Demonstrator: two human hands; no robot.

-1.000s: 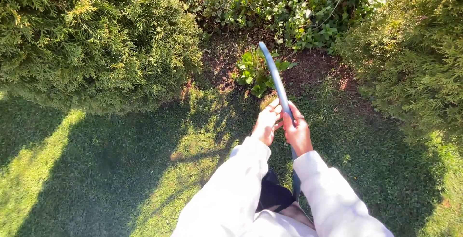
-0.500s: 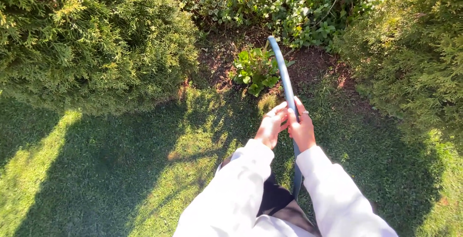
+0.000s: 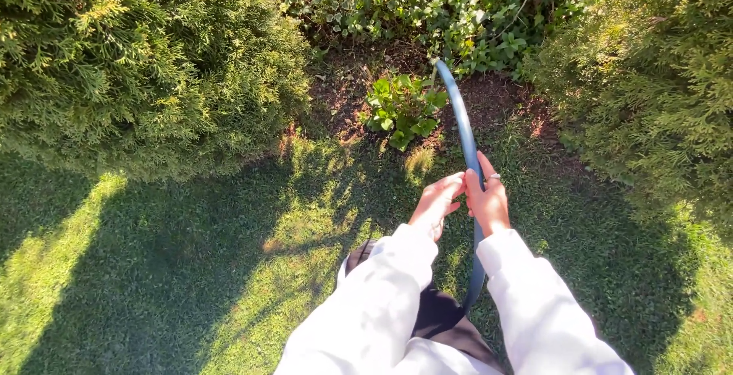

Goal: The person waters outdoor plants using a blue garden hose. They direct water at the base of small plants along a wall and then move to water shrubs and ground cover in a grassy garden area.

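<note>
A blue-grey hose [image 3: 461,119] arcs up from beside my legs and points at the bare soil ahead. My right hand [image 3: 490,205], with a ring on one finger, is closed around the hose from the right. My left hand [image 3: 435,204] meets the hose just beside it, with fingers stretched and holding it loosely at the fingertips. Both arms are in white sleeves. The hose tip ends above a small leafy plant [image 3: 401,106] in the soil patch [image 3: 496,100].
A dense conifer shrub [image 3: 145,62] fills the left and another one [image 3: 657,77] the right. Ivy-like ground cover [image 3: 443,1] lies at the back. Mown grass [image 3: 191,268] with long shadows spreads around my feet.
The hose and both hands have shifted to the right and slightly down. My left hand's fingers have straightened out along the hose.
</note>
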